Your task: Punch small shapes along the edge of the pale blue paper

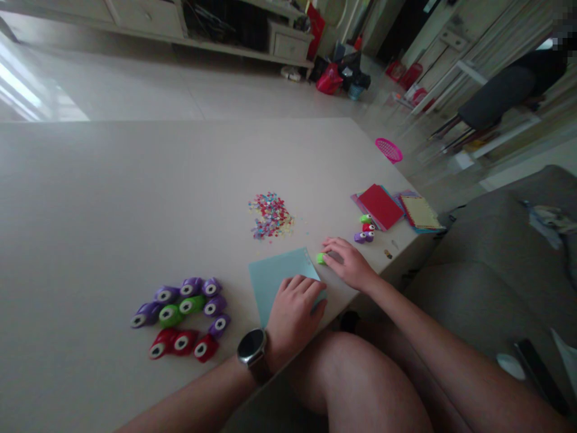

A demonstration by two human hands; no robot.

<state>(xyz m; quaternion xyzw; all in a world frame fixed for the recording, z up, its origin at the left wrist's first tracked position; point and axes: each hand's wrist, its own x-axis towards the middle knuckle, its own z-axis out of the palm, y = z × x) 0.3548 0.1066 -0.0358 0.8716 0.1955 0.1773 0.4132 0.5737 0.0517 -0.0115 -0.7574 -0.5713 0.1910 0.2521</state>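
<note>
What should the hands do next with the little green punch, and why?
I'd probably slide the green craft punch onto the nearest edge of the light blue paper: the right hand is at the punch, just beside that sheet, and the left hand rests on it, which should help steady it.

Our left hand [295, 304] hides the lower right of the blue paper [270, 276]; its palm side is out of sight. The right hand [348, 264] partly covers a green punch [320, 258]; we cannot tell whether it grips it. Confetti [271, 210]: pieces too small to make out shapes. Brown item [388, 254]: unidentified, too small. Desk [90, 198] cut by the left edge, cabinet [146, 18] by the top.
</note>
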